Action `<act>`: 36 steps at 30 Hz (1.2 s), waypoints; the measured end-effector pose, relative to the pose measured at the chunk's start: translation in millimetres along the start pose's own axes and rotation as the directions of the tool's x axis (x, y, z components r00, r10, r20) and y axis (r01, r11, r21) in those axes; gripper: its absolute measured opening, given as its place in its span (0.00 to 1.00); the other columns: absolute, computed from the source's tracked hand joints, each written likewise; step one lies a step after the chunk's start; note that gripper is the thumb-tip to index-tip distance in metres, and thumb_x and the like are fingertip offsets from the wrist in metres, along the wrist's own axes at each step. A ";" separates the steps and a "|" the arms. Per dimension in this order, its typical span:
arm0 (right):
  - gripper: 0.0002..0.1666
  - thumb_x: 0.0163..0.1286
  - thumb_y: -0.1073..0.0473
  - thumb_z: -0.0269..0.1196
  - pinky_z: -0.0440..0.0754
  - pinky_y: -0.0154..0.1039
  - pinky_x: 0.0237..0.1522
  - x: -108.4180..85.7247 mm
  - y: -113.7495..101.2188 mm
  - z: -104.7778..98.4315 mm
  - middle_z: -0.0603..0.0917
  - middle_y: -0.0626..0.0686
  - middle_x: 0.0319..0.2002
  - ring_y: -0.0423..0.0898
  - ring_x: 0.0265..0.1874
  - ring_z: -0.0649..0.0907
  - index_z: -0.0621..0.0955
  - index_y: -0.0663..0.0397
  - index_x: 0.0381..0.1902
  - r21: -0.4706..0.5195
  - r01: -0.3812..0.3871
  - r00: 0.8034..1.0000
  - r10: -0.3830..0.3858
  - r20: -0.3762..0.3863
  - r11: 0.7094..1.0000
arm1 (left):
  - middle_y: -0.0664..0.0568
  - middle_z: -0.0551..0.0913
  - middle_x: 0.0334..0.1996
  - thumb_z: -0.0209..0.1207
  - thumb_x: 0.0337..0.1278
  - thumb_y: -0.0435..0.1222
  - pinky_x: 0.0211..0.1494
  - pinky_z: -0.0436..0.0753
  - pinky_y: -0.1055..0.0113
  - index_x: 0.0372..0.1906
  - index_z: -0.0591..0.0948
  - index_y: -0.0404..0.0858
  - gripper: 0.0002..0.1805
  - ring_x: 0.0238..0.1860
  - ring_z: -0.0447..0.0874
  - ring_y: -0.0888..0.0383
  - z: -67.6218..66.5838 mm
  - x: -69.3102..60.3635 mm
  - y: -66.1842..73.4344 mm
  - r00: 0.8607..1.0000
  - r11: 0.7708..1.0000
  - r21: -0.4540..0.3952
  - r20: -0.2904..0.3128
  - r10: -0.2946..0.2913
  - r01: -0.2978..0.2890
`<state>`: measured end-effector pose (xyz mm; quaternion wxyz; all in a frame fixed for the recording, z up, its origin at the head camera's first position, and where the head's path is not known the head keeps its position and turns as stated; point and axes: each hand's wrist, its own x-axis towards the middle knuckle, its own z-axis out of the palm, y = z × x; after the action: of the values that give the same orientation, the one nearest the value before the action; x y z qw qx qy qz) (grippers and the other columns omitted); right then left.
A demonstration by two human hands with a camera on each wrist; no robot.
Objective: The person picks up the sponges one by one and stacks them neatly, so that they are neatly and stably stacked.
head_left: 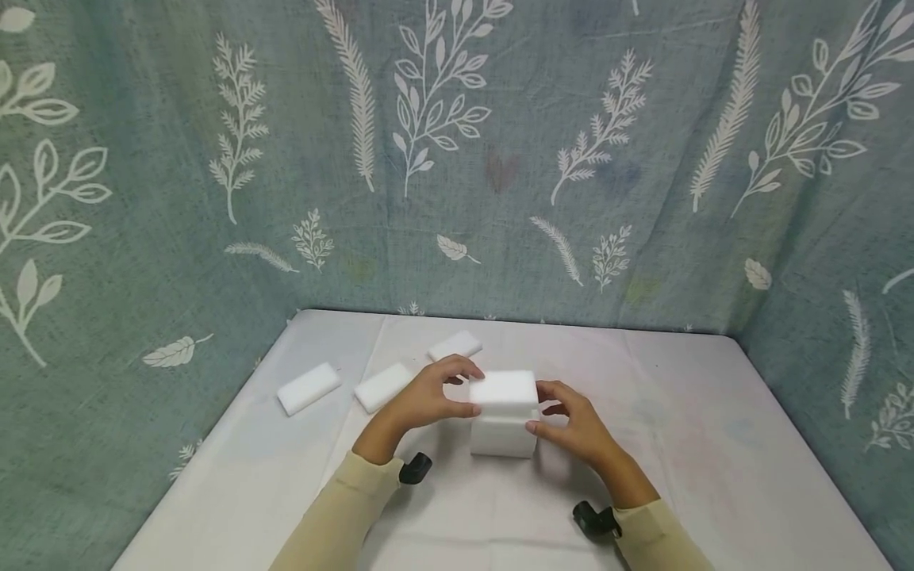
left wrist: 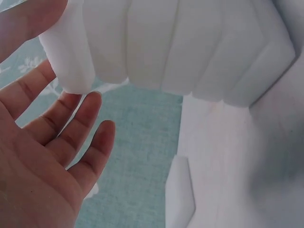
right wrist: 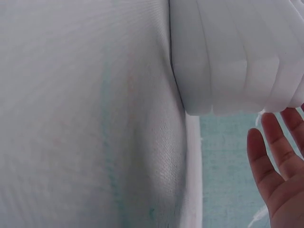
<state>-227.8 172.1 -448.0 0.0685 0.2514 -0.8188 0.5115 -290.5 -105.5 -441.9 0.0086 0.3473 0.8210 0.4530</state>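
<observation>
Several white blocks lie flat on one another in a stack, with rounded edges showing in both wrist views. At its left side, my left hand pinches the top block, thumb at the near corner and index finger farther back. In the left wrist view, the other fingers of my left hand are spread beside the top block. My right hand holds the stack's right side, its thumb near the front edge. Its fingertips meet the upper blocks in the right wrist view; the thumb is hidden there.
On the white-covered table, three loose white blocks lie left of and behind the stack: one at far left, another nearer my left hand, and one farther back. A green leaf-patterned cloth surrounds the table's back and sides.
</observation>
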 end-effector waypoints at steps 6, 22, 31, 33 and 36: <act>0.36 0.57 0.66 0.72 0.78 0.61 0.48 0.1 15.9 2.1 0.80 0.60 0.50 0.59 0.50 0.78 0.72 0.66 0.62 -0.007 0.000 1.000 0.000 -0.016 1.000 | 0.62 0.77 0.51 0.75 0.45 0.41 0.59 0.74 0.57 0.49 0.81 0.48 0.23 0.56 0.73 0.61 3.1 1.1 1.9 1.000 1.000 -0.013 0.004 0.011 -0.011; 0.33 0.59 0.65 0.71 0.78 0.62 0.48 2.1 36.4 3.3 0.80 0.59 0.49 0.59 0.50 0.78 0.73 0.64 0.61 0.018 -0.005 1.000 0.006 -0.027 1.000 | 0.44 0.77 0.52 0.73 0.46 0.31 0.60 0.72 0.46 0.51 0.80 0.33 0.23 0.56 0.74 0.49 -1.1 -2.2 33.6 0.998 1.000 -0.002 0.060 0.022 -0.022; 0.30 0.58 0.65 0.71 0.78 0.61 0.48 -0.9 7.3 -2.7 0.80 0.59 0.48 0.58 0.49 0.79 0.75 0.66 0.58 0.017 0.003 1.000 -0.003 -0.005 1.000 | 0.44 0.78 0.49 0.73 0.44 0.31 0.59 0.72 0.43 0.48 0.80 0.34 0.23 0.54 0.75 0.42 -5.5 -4.4 43.4 0.996 0.999 -0.026 0.074 0.042 -0.040; 0.30 0.58 0.65 0.71 0.78 0.61 0.47 -1.1 7.1 -3.0 0.80 0.59 0.48 0.58 0.48 0.79 0.75 0.66 0.57 0.015 0.012 1.000 -0.012 -0.005 1.000 | 0.43 0.78 0.49 0.73 0.43 0.30 0.59 0.72 0.43 0.48 0.80 0.33 0.23 0.53 0.75 0.41 -5.0 -4.1 42.6 0.996 0.999 -0.034 0.076 0.042 -0.039; 0.30 0.58 0.65 0.72 0.78 0.62 0.48 -1.1 7.8 -3.4 0.80 0.60 0.48 0.59 0.49 0.79 0.75 0.66 0.57 0.018 0.009 1.000 -0.009 -0.001 1.000 | 0.46 0.78 0.49 0.74 0.43 0.31 0.59 0.72 0.43 0.48 0.81 0.35 0.23 0.53 0.75 0.44 -3.1 -3.0 36.1 0.996 0.999 -0.032 0.075 0.038 -0.036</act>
<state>-231.0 178.2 -453.2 0.0688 0.2554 -0.8131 0.5185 -268.9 -97.0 -413.9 0.0366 0.3791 0.8067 0.4519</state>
